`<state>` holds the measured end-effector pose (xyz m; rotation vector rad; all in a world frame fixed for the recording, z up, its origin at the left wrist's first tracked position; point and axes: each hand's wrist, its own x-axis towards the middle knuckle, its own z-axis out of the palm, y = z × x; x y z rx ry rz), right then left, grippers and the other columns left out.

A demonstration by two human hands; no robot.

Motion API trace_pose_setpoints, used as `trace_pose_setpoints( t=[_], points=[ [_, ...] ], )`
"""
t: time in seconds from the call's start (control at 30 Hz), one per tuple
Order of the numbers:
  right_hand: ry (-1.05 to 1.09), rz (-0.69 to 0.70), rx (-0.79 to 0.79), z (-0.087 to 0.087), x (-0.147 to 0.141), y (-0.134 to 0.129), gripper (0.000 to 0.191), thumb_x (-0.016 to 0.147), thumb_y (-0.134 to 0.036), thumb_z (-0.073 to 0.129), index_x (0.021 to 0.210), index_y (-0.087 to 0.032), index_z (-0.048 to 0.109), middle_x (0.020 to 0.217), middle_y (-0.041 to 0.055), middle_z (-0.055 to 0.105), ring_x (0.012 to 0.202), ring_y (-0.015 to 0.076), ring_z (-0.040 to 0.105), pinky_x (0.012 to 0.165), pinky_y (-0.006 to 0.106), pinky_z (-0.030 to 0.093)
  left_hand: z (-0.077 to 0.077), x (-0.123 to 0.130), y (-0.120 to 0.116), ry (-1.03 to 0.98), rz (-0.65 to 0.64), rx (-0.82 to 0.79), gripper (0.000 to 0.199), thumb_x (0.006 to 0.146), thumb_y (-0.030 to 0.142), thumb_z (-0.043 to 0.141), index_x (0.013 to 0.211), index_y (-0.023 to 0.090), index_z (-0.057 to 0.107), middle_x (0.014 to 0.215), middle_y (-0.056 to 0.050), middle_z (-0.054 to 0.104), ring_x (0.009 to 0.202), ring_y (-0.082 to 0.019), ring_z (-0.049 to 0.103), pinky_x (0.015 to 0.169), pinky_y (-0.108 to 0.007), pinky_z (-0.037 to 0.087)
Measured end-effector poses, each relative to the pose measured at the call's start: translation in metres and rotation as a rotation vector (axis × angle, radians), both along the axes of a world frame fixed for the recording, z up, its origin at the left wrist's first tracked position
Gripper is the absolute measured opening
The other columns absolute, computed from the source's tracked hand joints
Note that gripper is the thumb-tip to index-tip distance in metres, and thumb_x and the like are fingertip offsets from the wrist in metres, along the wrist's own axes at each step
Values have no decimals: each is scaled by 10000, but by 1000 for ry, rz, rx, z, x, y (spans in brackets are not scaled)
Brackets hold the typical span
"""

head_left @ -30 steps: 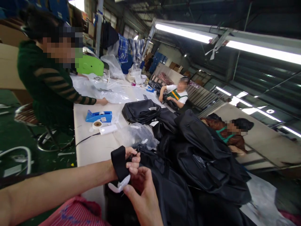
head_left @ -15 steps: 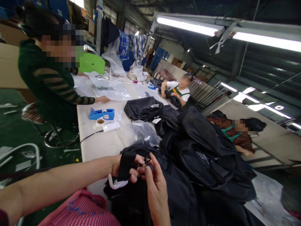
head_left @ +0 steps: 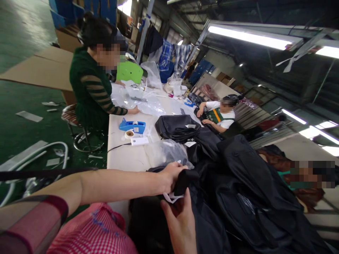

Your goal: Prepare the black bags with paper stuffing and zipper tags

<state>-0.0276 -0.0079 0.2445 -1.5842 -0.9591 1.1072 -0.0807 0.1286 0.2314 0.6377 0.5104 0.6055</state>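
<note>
A wide black webbing strap (head_left: 182, 182) stands folded between my hands, with a white strip (head_left: 172, 198) along its lower edge. My left hand (head_left: 171, 176) reaches in from the left and is closed on the strap; its fingertips are hidden behind the webbing. From below, my right hand (head_left: 182, 220) curves around the strap's lower end, thumb by the white strip and index finger along the other side. What its other fingers touch is hidden. Directly beneath both hands lies a black bag (head_left: 209, 222).
More black bags (head_left: 246, 176) are heaped to the right. On the white table (head_left: 116, 160) are a blue tape dispenser (head_left: 132, 126), a tape roll (head_left: 129, 134), a corded white box (head_left: 139, 141) and clear plastic bags (head_left: 166, 150). Several co-workers (head_left: 91, 84) are around the table.
My hands have shifted to the right in view. The strap that hung over my left wrist is now gripped between both hands. The small black piece at my fingertips is out of sight.
</note>
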Motion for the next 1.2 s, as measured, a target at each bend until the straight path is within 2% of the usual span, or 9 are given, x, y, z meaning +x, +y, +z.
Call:
trace_pose_setpoints(
  t=[0.1,0.23,0.47,0.63,0.77,0.83,0.93,1.0,1.2],
  points=[
    [-48,-44,36,-4,3,1,796,752,-406,737,1449,-191,420,1280,145,674,1144,292,661,1007,430,526,21,-7,-6,43,36,3,298,656,301,768,777,192,519,734,6,581,638,-133,514,577,-255,385],
    [-90,-105,107,-10,17,-5,596,745,-426,754,1281,-217,598,1265,118,684,1163,288,647,1015,405,522,38,-36,-3,58,-155,114,310,588,319,822,704,151,588,724,-32,652,617,-134,555,584,-261,409],
    [31,-296,101,-8,30,-11,555,865,-598,611,1260,-208,631,1023,82,695,817,193,690,674,294,609,28,-76,-5,191,-461,302,384,538,439,846,666,161,614,672,-8,646,555,-118,508,559,-261,397],
    [-139,-44,236,3,22,-12,357,882,-463,648,1172,-266,714,1123,73,691,861,181,662,684,258,588,28,-78,-13,240,-573,394,317,587,440,768,667,179,605,638,10,596,534,-119,428,512,-247,296],
    [-158,24,233,8,19,-13,274,877,-441,654,1041,-247,759,971,57,725,768,169,662,658,255,580,38,-85,-19,340,-575,570,240,665,411,662,733,191,594,660,23,534,587,-136,426,550,-262,300],
    [-96,-37,173,9,17,-14,304,834,-468,701,1007,-225,763,939,59,740,734,168,671,658,264,589,44,-92,-24,413,-539,808,208,691,372,663,775,199,586,722,14,543,658,-161,465,588,-274,334],
    [53,-127,84,11,13,-14,414,747,-520,773,988,-183,760,818,56,747,651,170,673,617,282,598,50,-100,-37,482,-358,1210,121,744,249,641,807,197,552,859,-28,569,790,-202,515,694,-302,392],
    [126,-159,61,13,10,-14,461,701,-536,805,976,-169,757,737,41,732,608,166,664,586,284,595,50,-102,-45,521,-273,1355,52,803,195,577,827,195,531,906,-58,574,837,-225,527,758,-326,411],
    [137,-170,38,17,4,-12,501,650,-550,835,961,-170,734,752,28,727,618,152,668,581,264,597,32,-99,-57,599,-212,1384,41,865,162,481,853,200,493,941,-82,584,864,-245,541,783,-342,422]
  ],
)
